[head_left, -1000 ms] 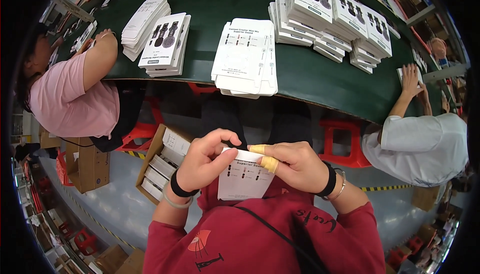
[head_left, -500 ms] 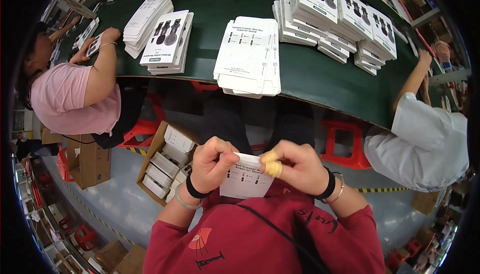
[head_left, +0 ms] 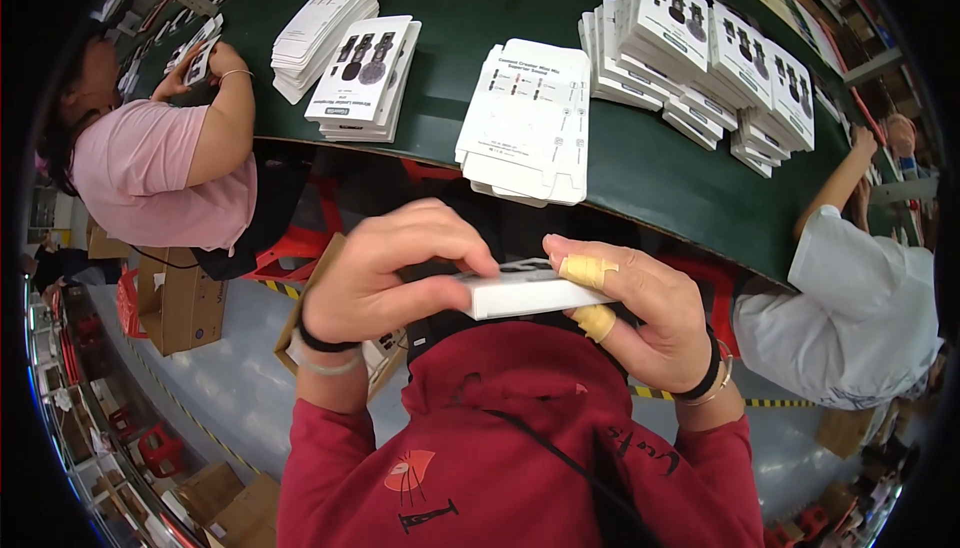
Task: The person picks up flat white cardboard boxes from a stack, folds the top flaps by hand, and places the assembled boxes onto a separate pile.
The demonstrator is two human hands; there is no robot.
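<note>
A flat white carton point(head_left: 535, 298) is held up edge-on in front of my red top, one narrow side toward me. My left hand point(head_left: 395, 273) pinches its left end between thumb and fingers. Around its right end closes my right hand point(head_left: 645, 308), with yellow tape wrapped on the thumb and a finger. Part of a dark print shows on the carton's upper face; the rest is hidden by my fingers. Beyond it, at the edge of the green table point(head_left: 430, 98), lies a stack of flat white cartons point(head_left: 525, 128).
Printed cartons are piled at the right point(head_left: 670, 23), with two more stacks at the left point(head_left: 360, 78). Below my left arm stands an open cardboard box point(head_left: 385, 358). One person in pink point(head_left: 150, 168) sits at left, another in a light shirt point(head_left: 850, 298) at right.
Both hands have risen toward the table with the carton, which has turned from showing its printed face to lying edge-on. My right hand has shifted from the top edge to the carton's right end.
</note>
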